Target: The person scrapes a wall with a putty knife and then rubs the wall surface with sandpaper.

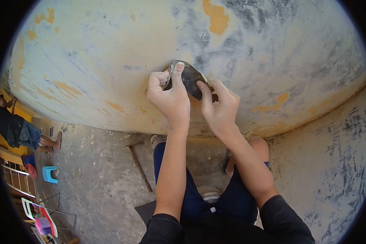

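Observation:
Both hands, dusty with pale powder, are raised in front of the patchy wall (150,36). Between them is a bent dark piece of sandpaper (192,79). My left hand (168,95) pinches its left end, thumb pressed on the dark face and fingers curled behind. At the lower right edge, my right hand (223,105) grips the sheet between thumb and bent fingers. Pale powder marks the sheet's left edge.
A hammer (140,166) lies on the grey floor (97,171) left of my legs. Further left are a blue stool (49,174), a white-and-red chair (49,221) and another person (22,130). A second wall (325,162) stands at right.

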### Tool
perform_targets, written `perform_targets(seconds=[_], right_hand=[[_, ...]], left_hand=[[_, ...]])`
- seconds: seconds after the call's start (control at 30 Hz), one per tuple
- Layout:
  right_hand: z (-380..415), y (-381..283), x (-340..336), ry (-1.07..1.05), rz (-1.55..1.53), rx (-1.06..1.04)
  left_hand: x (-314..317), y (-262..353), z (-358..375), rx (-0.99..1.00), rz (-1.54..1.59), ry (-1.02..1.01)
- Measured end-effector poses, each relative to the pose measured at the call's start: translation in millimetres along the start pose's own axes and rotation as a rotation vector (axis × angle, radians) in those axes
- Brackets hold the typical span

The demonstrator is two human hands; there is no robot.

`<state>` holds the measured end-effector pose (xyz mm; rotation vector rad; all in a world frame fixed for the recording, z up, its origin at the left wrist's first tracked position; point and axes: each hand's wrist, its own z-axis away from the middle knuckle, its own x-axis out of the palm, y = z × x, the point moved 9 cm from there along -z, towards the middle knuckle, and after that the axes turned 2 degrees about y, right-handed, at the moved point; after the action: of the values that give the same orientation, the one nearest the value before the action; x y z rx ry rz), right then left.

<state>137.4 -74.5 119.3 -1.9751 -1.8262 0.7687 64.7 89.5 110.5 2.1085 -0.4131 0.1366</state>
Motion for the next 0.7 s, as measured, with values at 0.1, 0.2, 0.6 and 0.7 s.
perform_targets(seconds=[0.1,0.2,0.6,0.7], right_hand=[[12.1,0.3,-10.1,-0.024,0.017,-0.022],[26.4,26.4,-10.9,-0.051,0.0,0.194],[28.4,30.9,-15.2,-0.015,0.021,0.207],[25.9,30.6,-9.7,-0.014,0.004,0.204]], left_hand=[[3.2,-19.4,18.5,-0.128,-0.072,-0.146],[3.6,-17.0,27.7,0.136,-0.185,-0.167],[6.0,-27.2,31.5,-0.003,-0.069,-0.193],[2.8,-20.7,24.3,0.159,-0.098,-0.156]])
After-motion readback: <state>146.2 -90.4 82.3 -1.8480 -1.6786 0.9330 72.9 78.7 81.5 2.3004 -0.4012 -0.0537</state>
